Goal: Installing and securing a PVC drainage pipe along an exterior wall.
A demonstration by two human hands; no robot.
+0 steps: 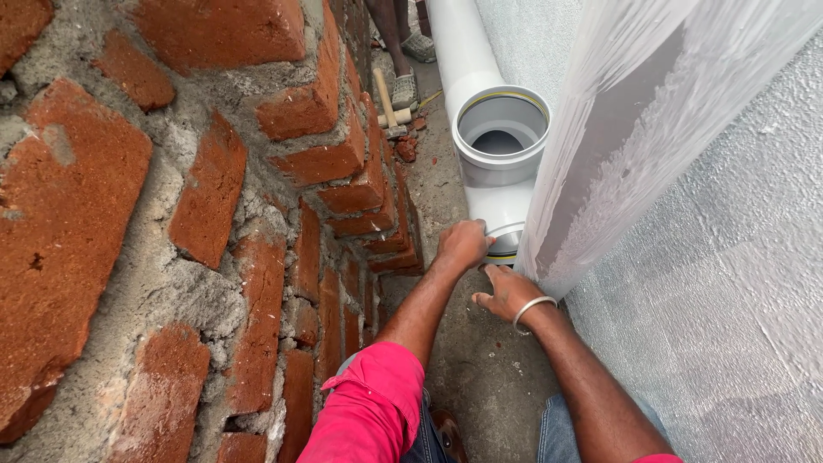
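Head view: hands at a pipe joint

Brick wall (171, 231) fills the left. White pipe (634, 120) leans in from the right, meeting the pipe fitting (501, 163), whose far socket stands open and empty. Left hand (463, 244) curls closed around the fitting's near collar; right hand (507, 293) rests beside it, fingers half-open. Hammer (386, 105) lies far.

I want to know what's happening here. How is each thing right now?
Left hand: gripping the pipe fitting's lower socket.
Right hand: touching the big white pipe's end.
Pipe fitting: lying down, branch mouth open upward.
Big white pipe: tilted, end at the socket.
Hammer: lying on the ground.
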